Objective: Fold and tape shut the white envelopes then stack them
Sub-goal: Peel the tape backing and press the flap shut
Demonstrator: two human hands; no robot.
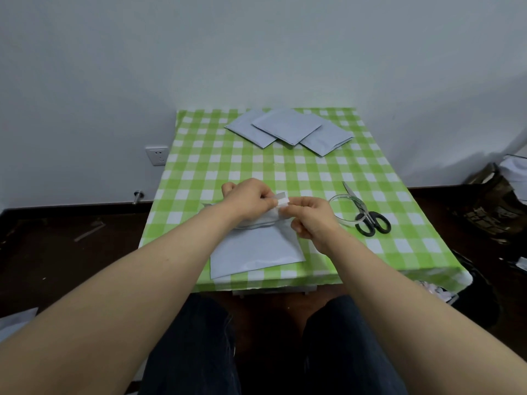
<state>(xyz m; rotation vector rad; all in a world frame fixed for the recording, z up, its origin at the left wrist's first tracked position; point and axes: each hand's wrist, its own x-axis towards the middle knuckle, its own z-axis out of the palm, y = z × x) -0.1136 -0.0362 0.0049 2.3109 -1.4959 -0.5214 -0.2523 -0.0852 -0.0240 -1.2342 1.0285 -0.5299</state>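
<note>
Green-checked table [228,166], three far envelopes [288,129], near envelope [256,252], scissors [370,220], tape roll [339,196]

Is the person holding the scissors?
No, the scissors lie on the table; the left hand and right hand pinch a strip of tape.

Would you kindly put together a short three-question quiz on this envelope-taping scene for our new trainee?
1. True or false: the scissors lie to the right of the near envelope.
2. How many far envelopes overlap one another?
3. What do the left hand and the right hand pinch between them? A. a tape strip B. the scissors C. a pen

Key: 1 true; 2 three; 3 A.
</note>
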